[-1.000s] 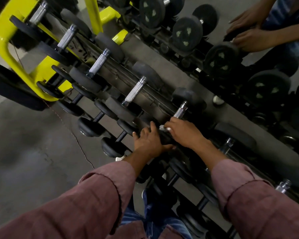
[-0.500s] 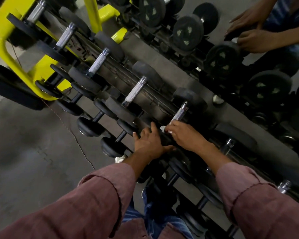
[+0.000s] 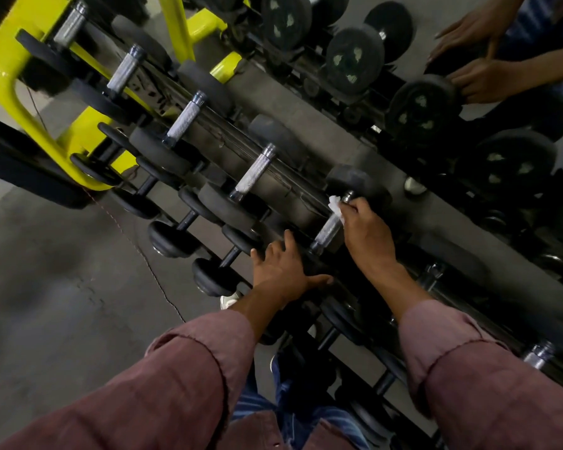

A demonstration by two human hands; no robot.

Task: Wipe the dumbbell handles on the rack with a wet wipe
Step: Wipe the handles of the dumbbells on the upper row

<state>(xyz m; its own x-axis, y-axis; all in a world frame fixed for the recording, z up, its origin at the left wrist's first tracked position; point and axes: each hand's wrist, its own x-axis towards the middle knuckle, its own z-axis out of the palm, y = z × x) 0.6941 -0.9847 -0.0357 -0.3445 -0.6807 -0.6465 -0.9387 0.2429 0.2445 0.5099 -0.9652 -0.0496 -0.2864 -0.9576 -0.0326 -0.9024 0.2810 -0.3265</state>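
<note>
Pinching the wet wipe (image 3: pixel 335 206) around the far end of a dumbbell handle (image 3: pixel 327 230) on the rack (image 3: pixel 306 151), the right hand (image 3: pixel 366 235) scrubbed the knurled steel. The left hand (image 3: pixel 281 271) lay flat, fingers spread, on the near weight head (image 3: pixel 316 264), likely to stop it rolling.

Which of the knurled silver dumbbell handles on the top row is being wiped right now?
The nearest one, under the right hand, which presses the white wet wipe against its far end. The other handles are untouched.

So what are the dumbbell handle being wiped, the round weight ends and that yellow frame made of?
The handle looks like bare metal: silvery, with a fine cross-hatched grip. The weight ends seem rubber-coated, matte black and dull, though what lies inside is hidden. The yellow frame appears to be glossy painted metal tube, with bright highlights. The wipe is white, crumpled, paper or cloth.
</note>
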